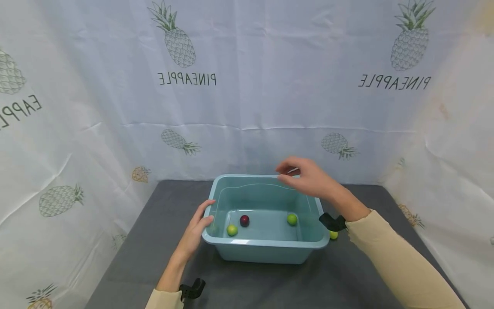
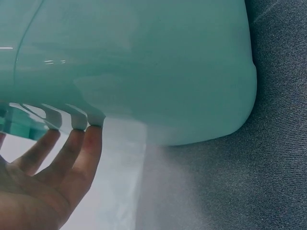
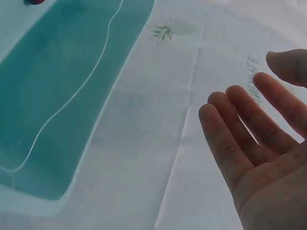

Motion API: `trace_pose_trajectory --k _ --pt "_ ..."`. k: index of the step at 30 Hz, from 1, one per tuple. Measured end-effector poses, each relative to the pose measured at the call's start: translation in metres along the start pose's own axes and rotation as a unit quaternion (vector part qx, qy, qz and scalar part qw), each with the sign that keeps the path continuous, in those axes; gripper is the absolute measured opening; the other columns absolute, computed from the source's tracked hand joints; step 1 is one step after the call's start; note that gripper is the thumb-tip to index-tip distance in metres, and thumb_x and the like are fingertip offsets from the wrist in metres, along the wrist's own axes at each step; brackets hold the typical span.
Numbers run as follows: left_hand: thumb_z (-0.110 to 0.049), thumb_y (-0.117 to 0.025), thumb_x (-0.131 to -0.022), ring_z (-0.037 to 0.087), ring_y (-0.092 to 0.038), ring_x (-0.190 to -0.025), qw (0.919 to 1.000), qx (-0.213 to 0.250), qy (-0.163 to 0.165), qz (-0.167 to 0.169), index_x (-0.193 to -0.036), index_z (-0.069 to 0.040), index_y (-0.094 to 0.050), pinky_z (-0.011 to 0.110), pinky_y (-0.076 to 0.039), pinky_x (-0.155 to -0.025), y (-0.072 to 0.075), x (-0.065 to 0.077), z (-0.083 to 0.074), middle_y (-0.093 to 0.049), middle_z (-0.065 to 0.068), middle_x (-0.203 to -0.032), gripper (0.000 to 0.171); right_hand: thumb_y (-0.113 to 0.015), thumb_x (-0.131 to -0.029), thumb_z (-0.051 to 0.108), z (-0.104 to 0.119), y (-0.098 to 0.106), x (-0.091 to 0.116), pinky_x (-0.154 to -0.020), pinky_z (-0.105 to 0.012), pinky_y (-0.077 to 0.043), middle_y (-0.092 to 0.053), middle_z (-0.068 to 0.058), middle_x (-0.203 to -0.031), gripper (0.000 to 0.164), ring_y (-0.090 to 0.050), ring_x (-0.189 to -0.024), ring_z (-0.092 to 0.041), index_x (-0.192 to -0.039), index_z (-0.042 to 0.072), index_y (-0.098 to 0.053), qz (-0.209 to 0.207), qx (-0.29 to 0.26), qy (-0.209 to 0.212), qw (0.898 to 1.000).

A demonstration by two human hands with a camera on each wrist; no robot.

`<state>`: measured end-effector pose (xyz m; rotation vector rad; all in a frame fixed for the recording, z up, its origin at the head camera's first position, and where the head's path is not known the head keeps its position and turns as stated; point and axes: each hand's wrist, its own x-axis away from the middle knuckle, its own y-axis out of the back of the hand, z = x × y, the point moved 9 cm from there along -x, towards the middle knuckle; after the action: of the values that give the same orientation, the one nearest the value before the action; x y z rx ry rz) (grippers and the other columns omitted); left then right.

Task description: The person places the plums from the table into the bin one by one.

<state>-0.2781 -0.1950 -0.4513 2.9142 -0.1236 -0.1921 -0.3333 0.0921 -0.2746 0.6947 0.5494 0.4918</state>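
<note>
We see a blue-green tub [image 1: 262, 254] upright in the middle of the dark grey table [image 1: 154, 240]. Our left hand [image 1: 190, 238] holds its left rim: the thumb rests over the edge, and in the left wrist view the fingertips touch beneath the overhanging lip.

Our right hand [image 1: 305, 175] hangs above the tub's far right side with nothing in its grasp. Its fingers are loosely bent, and the thumb stands apart from them.

On the tub's floor we find three small round objects: a lime-green one [image 1: 232, 230] at the left, a dark red one [image 1: 244, 220] near it, just to the right and a little farther back, and a brighter green one [image 1: 292, 219] well apart at the right. A yellow-green round object [image 1: 333, 234] lies on the table just beside the tub's right side, partly hidden behind our black wrist strap [image 1: 331, 222]. Behind the table hangs a pale pineapple-print curtain [image 1: 270, 94].
</note>
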Motion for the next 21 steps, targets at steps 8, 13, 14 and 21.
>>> trace_pose_trajectory --k 8,13,14,21 --pt "-0.024 -0.043 -0.107 0.038 -0.026 -0.147 1.0000 0.004 0.003 0.001 -0.153 -0.023 -0.039 0.066 -0.023 -0.109 0.000 -0.002 -0.001 -0.020 0.012 -0.166 0.046 -0.067 -0.099 0.012 -0.004 0.017 0.032 -0.094 -0.050 -0.051 -0.066 -0.007 -0.116 0.021 -0.065 -0.107 -0.026 -0.119 0.006 -0.068 -0.028 0.040 -0.007 0.999" --pt "-0.024 -0.043 -0.107 0.038 -0.026 -0.147 1.0000 0.006 0.004 0.003 -0.153 -0.022 -0.039 0.067 -0.023 -0.110 -0.001 -0.003 -0.001 -0.020 0.013 -0.166 0.046 -0.067 -0.099 0.012 -0.007 0.024 0.050 -0.091 -0.048 -0.053 -0.067 -0.007 -0.116 0.021 -0.066 -0.106 -0.027 -0.119 0.007 -0.068 -0.050 0.064 -0.012 0.997" --pt "-0.024 -0.043 -0.107 0.038 -0.026 -0.146 1.0000 0.005 0.004 0.003 -0.153 -0.022 -0.039 0.066 -0.023 -0.109 -0.001 -0.003 -0.001 -0.020 0.013 -0.166 0.046 -0.068 -0.098 0.012 -0.008 0.025 0.054 -0.090 -0.047 -0.054 -0.067 -0.006 -0.116 0.021 -0.066 -0.106 -0.026 -0.119 0.007 -0.068 -0.055 0.067 -0.013 0.996" --pt "-0.024 -0.043 -0.107 0.038 -0.031 -0.143 1.0000 0.000 0.005 0.001 -0.152 -0.022 -0.039 0.061 -0.029 -0.106 0.000 0.000 -0.001 -0.022 0.013 -0.165 0.046 -0.071 -0.094 0.006 -0.015 0.032 0.077 -0.087 -0.022 -0.051 -0.068 -0.004 -0.111 0.021 -0.067 -0.100 -0.017 -0.115 0.009 -0.070 -0.122 0.078 -0.017 0.989"
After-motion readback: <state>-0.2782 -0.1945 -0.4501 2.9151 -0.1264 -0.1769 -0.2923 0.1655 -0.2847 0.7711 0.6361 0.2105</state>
